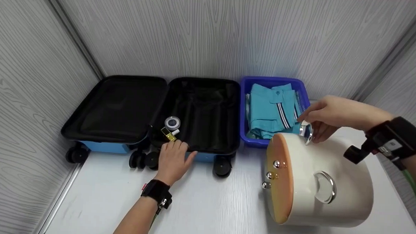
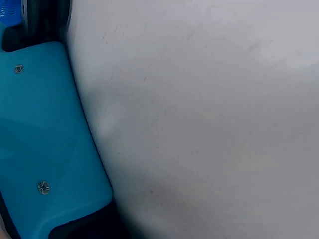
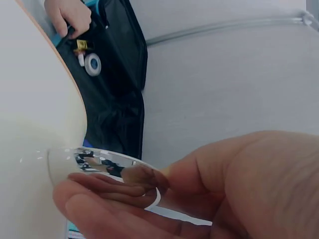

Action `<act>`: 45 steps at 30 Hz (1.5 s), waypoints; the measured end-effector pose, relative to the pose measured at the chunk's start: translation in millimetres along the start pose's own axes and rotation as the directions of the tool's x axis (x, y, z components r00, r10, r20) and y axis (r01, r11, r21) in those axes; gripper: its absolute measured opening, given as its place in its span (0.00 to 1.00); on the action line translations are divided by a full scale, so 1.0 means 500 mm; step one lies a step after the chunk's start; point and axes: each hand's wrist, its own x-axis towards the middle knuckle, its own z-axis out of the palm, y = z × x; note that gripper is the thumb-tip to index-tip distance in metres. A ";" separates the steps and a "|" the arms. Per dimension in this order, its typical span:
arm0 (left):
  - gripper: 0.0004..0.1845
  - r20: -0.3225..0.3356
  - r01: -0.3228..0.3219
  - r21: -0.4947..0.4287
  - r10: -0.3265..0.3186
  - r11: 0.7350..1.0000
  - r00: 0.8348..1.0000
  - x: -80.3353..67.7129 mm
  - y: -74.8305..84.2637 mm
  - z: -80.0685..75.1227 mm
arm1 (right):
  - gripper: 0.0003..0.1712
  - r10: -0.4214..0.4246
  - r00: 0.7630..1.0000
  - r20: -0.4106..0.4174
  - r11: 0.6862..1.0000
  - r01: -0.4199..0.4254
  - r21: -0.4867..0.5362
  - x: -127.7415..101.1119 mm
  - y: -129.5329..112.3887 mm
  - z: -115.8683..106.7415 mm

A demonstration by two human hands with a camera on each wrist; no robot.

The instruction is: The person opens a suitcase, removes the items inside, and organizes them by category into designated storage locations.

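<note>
My right hand (image 1: 329, 116) pinches the silver handle (image 3: 117, 162) of a cream-coloured rounded case (image 1: 343, 191), thumb and fingers around it. The case has an orange front with several silver knobs and another chrome handle (image 1: 326, 187). My left hand (image 1: 173, 161) has its fingers bent over the front rim of an open blue suitcase (image 1: 210, 157) with black lining. Just beyond those fingers, a round silver-rimmed container (image 1: 172, 123), a gold-coloured item (image 1: 168, 133) and a small white item (image 1: 175, 132) lie inside. In the left wrist view the suitcase's blue shell (image 2: 45, 124) shows, but the fingers are hidden.
A purple-blue basket (image 1: 243, 132) holding folded turquoise clothes (image 1: 269, 105) stands right of the suitcase. The suitcase's other half (image 1: 122, 107) lies open at left, on black wheels (image 1: 77, 154). Panelled walls enclose the white table (image 1: 205, 207).
</note>
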 end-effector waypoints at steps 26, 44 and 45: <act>0.27 0.042 -0.006 -0.008 0.006 1.000 0.999 -0.009 -0.014 -0.022 | 0.77 -0.284 0.959 -0.006 0.918 0.270 -0.291 -0.117 0.178 0.097; 0.17 -0.042 -0.192 -0.314 0.189 0.930 0.981 0.054 0.176 -0.092 | 0.77 -0.334 0.935 -0.120 0.890 0.270 -0.367 -0.138 0.218 0.123; 0.16 -0.042 -0.208 -0.366 0.207 0.907 0.977 0.057 0.206 -0.100 | 0.77 -0.327 0.938 -0.117 0.895 0.267 -0.358 -0.138 0.216 0.123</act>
